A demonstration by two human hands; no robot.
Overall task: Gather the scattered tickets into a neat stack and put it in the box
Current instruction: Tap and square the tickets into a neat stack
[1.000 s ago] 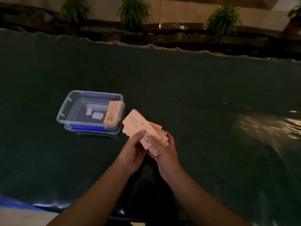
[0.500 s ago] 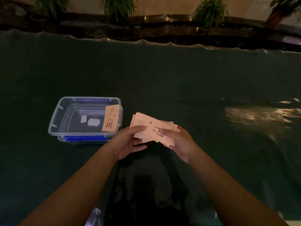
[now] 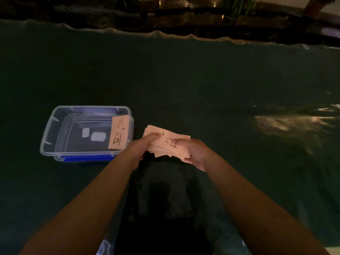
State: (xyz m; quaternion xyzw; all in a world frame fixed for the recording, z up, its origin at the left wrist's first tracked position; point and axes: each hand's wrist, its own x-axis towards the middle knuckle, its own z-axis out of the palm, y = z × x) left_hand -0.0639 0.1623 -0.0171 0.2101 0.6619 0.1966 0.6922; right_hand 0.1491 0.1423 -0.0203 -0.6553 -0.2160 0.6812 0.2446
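Over a dark green table (image 3: 202,85), both hands' grip (image 3: 195,153) clasps the tickets (image 3: 165,144).

Matt paper tickets (image 3: 166,142); clear glossy plastic box (image 3: 86,132).

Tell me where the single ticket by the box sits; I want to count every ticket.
In the head view, the single ticket leans inside the clear box against its right wall, left of the bundle held by both hands.

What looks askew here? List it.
The tickets held between the left hand and right hand are fanned, with uneven edges, not a neat stack. One lone ticket leans tilted against the right wall of the box.
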